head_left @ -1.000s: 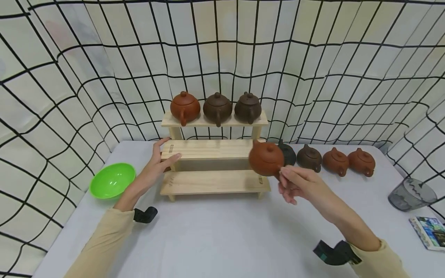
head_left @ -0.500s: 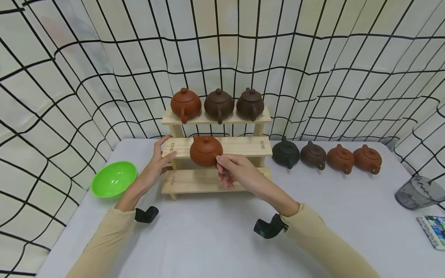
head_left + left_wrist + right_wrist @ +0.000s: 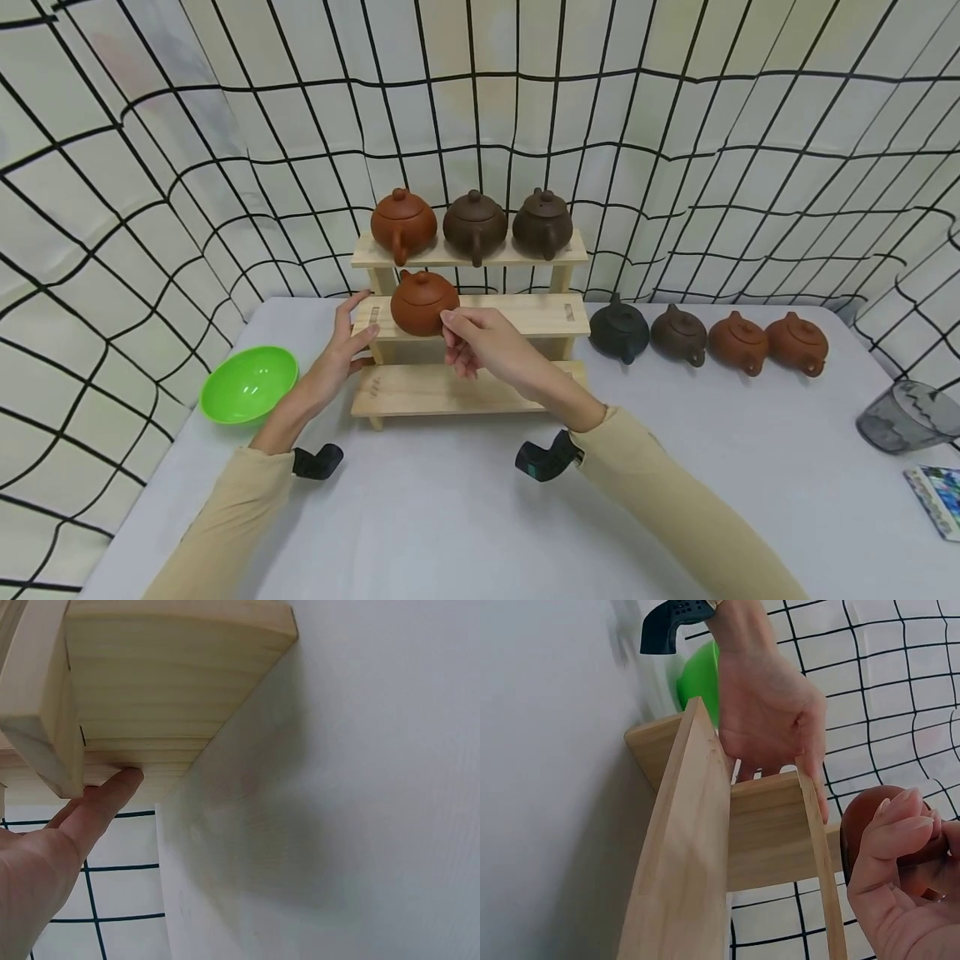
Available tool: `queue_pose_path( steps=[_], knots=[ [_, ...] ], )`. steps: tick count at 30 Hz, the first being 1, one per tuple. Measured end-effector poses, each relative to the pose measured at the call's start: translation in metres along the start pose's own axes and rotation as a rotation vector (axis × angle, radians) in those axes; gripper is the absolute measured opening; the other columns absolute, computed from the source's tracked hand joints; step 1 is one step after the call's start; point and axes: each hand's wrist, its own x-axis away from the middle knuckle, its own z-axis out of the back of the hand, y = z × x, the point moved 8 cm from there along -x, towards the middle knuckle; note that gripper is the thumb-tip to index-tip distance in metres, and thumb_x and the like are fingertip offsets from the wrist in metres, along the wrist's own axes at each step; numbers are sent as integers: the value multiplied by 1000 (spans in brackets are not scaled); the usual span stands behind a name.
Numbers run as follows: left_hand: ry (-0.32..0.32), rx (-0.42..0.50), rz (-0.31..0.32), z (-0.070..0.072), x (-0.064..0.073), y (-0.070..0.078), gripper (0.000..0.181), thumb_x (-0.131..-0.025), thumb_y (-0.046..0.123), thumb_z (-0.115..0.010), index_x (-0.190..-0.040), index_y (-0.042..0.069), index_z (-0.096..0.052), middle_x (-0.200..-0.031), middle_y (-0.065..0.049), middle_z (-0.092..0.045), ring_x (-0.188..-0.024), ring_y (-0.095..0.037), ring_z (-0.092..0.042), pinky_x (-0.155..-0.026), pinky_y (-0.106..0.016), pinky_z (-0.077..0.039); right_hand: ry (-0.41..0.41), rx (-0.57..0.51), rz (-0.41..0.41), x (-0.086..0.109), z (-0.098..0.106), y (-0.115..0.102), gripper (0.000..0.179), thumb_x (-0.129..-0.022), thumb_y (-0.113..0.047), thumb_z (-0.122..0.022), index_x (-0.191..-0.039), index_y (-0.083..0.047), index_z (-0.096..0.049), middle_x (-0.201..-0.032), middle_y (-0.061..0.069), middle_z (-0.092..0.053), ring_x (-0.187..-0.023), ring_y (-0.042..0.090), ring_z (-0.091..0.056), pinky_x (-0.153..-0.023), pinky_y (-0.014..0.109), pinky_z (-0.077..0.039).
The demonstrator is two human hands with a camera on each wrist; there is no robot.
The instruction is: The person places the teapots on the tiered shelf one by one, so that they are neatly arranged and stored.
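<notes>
My right hand (image 3: 480,346) pinches an orange-red clay teapot (image 3: 422,302) by its handle, thumb and fingertips at its right side. The teapot overlaps the left part of the middle tier in the head view; its round body also shows in the right wrist view (image 3: 870,814). My left hand (image 3: 335,352) grips the left end of the three-tiered wooden rack (image 3: 457,398), thumb on the middle tier and fingers against the side, as the right wrist view shows. On the top tier sit a red teapot (image 3: 402,221), a brown teapot (image 3: 475,221) and a darker brown teapot (image 3: 542,218).
Right of the rack stand a black teapot (image 3: 618,329), a brown teapot (image 3: 678,332) and two reddish teapots (image 3: 738,340) in a row. A green bowl (image 3: 249,385) lies left. A grey translucent cup (image 3: 906,417) and a small box (image 3: 937,496) are far right. Black netting (image 3: 517,150) surrounds the table.
My right hand has carried the red teapot leftward from the rack's right end to over the left of the middle tier. My left hand has stayed on the rack.
</notes>
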Motion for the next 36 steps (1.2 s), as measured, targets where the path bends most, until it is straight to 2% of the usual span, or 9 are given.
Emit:
queue_pose_path(
  steps=[11,23,29,36],
  knots=[
    [-9,17,-7,-2,-1,1,72,-111,34,-36,-165,22,10,-170,-21,1,-150,-47,-22,-118,-69,-21,3,13,-9,-8,-7,4,35,-114,-20,-45,-85,-2,-53,-74,6,-57,-58,14,-53,-56,27,-43],
    [8,16,0,0,-2,0,73,-109,35,-37,-165,21,7,-168,-20,2,-148,-47,-24,-117,-69,-21,-34,26,1,-11,-30,5,34,-114,-22,-44,-94,0,-62,-82,6,-63,-57,15,-54,-54,26,-43],
    [10,-2,-10,1,-3,0,72,-109,35,-36,-165,21,6,-169,-20,3,-150,-46,-21,-117,-71,-21,-45,34,22,-13,-35,5,34,-114,-23,-45,-101,2,-65,-85,10,-71,-58,16,-56,-54,26,-44],
    [4,-29,-19,-1,-4,-1,72,-109,36,-35,-165,21,9,-170,-18,9,-152,-46,-16,-116,-73,-21,-57,15,41,-15,-41,5,35,-114,-22,-45,-103,3,-65,-86,14,-73,-57,14,-56,-53,25,-45]
  ],
)
